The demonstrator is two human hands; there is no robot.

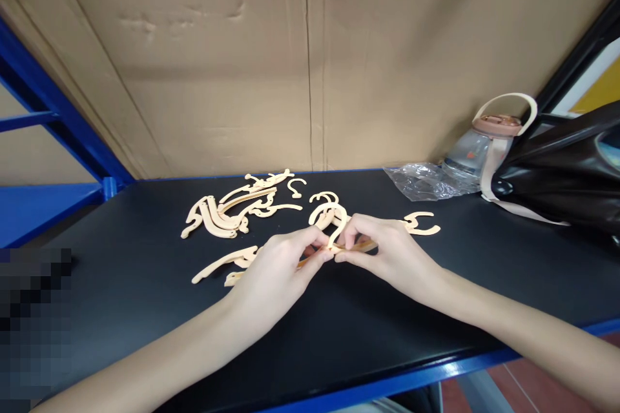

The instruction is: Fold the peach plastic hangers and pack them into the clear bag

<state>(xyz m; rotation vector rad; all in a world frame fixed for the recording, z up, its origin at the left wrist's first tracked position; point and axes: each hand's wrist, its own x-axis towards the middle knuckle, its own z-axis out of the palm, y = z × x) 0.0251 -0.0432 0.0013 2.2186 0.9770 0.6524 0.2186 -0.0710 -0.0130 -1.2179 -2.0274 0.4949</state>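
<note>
Both hands meet over the middle of the black table [310, 329], at a cream plastic hanger [341, 222] whose curved hook stands up between them. My left hand [285, 264] pinches the hanger's left side just below the hook. Thumb and fingers of my right hand [387, 245] close on its right side, close to the centre joint. Parts of the hanger's arms are hidden by the hands. Behind my left hand lies a loose cream arm piece [220, 264]. Another hook piece [325, 196] rests just beyond the held hanger.
A pile of cream hanger parts [217, 216] lies at the back left, with a small hook [296, 187] beside it. More pieces [422, 227] lie right of my right hand. Crumpled clear plastic [421, 182], a strapped bottle [477, 148] and a black bag [557, 168] are at the right.
</note>
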